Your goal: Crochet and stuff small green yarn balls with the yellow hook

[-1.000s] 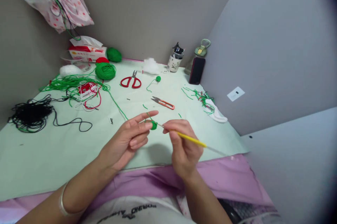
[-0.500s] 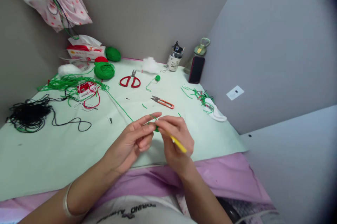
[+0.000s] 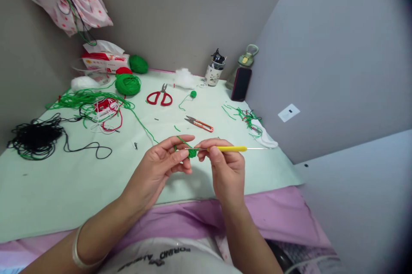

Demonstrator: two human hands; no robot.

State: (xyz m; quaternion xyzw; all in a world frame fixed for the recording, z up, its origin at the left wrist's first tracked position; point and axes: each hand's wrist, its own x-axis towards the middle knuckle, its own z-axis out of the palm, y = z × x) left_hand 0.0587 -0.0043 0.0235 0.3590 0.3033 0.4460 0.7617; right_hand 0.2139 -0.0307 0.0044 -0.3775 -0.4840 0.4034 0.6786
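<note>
A small green crochet piece [image 3: 192,153] is pinched between the thumb and fingers of my left hand [image 3: 161,160]. Green yarn [image 3: 144,128] runs from the tangle at the left to that hand and passes over its raised index finger. My right hand [image 3: 227,166] grips a crochet hook [image 3: 231,149] by its yellow handle. The hook lies almost level, its thin metal shaft reaching left to the green piece; whether the tip is inside a stitch I cannot tell. Just beyond the hands lie orange thread snips [image 3: 201,124].
Red-handled scissors [image 3: 159,97], a small green ball [image 3: 193,94] and white stuffing [image 3: 184,78] lie farther back. Black cord [image 3: 37,136] and green yarn balls [image 3: 128,84] are at left. Yarn scraps [image 3: 247,117], a phone [image 3: 241,85], a bottle [image 3: 246,61] and a cup [image 3: 213,73] stand or lie right.
The crochet hook has swung from slanting down toward me to nearly level, pointing left. My right hand has turned with it and shifted slightly right; the left hand still holds the green piece.
</note>
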